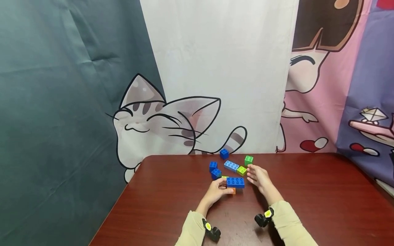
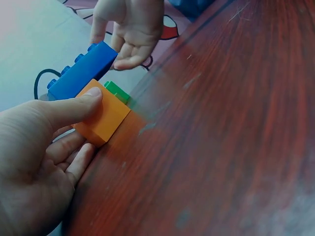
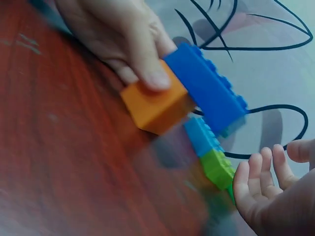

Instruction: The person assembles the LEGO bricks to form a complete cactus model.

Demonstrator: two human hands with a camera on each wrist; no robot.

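Note:
My left hand (image 1: 216,191) pinches an orange brick (image 2: 108,113), its thumb flat on the near side. A long blue brick (image 1: 235,182) sits on top of the orange one and juts out past it to the right. Whether the orange brick touches the table cannot be told. To the right, my right hand (image 1: 259,178) is held with fingers loosely bent and nothing in them. Nearest to its fingers are a lime-green brick (image 1: 241,170) and a green brick (image 1: 248,160). A light blue brick (image 1: 231,165) lies end to end with the lime one.
Behind my left hand lie two blue bricks, an upper one (image 1: 213,166) and a lower one (image 1: 216,173). Another blue brick (image 1: 224,153) is at the back edge of the brown table (image 1: 172,198). A printed cloth (image 1: 215,68) hangs behind the table.

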